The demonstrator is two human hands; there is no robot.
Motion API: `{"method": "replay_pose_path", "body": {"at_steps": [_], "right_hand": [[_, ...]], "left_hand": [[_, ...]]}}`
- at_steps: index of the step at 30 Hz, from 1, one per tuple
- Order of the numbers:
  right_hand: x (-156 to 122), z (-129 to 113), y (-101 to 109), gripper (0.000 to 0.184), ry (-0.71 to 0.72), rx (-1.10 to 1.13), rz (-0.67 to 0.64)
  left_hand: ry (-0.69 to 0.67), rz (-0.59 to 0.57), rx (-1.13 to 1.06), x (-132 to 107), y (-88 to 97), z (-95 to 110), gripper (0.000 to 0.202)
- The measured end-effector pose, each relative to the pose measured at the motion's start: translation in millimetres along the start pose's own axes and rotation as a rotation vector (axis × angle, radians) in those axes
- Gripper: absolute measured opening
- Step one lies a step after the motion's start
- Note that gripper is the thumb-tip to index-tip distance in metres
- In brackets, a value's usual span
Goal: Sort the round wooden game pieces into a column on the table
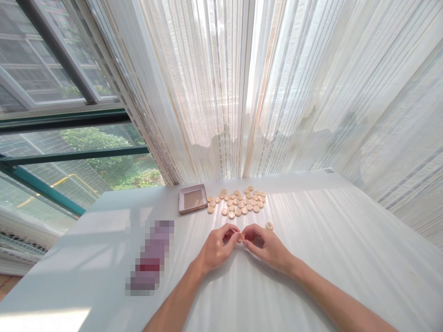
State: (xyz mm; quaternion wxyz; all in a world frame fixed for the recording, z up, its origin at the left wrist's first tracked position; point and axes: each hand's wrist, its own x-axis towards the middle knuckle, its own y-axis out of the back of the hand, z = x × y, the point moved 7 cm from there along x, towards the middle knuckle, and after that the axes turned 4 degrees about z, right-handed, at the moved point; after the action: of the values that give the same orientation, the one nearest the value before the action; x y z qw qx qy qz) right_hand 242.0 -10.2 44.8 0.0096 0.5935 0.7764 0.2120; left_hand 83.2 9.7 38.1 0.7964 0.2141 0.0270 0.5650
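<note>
Between the fingertips of both hands is a round wooden Chinese chess piece (241, 237) with a red character facing up. My left hand (220, 244) pinches it from the left, thumb and fingers closed. From the other side my right hand (265, 246) touches it with curled fingers. One more piece, a Chinese chess piece with a dark character (269, 226), lies just beyond my right knuckles. Farther back, many plain-looking wooden pieces (240, 197) are spread in a loose group; no characters can be made out on them.
A shallow open box (193, 199) sits left of the group of pieces. A blurred-out purple and red object (150, 258) lies on the white table (328, 240) to my left. Striped sheer curtains (221, 92) hang behind the table, with a window (69, 152) at the left.
</note>
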Motion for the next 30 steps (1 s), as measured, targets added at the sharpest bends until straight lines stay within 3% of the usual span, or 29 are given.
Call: {"method": "replay_pose_path", "body": {"at_steps": [30], "right_hand": [[0.7,3.9,2.4,0.019,-0.007,0.027,0.043]], "left_hand": [[-0.04,-0.001,0.094,0.4,-0.5,-0.7,0.027]]}}
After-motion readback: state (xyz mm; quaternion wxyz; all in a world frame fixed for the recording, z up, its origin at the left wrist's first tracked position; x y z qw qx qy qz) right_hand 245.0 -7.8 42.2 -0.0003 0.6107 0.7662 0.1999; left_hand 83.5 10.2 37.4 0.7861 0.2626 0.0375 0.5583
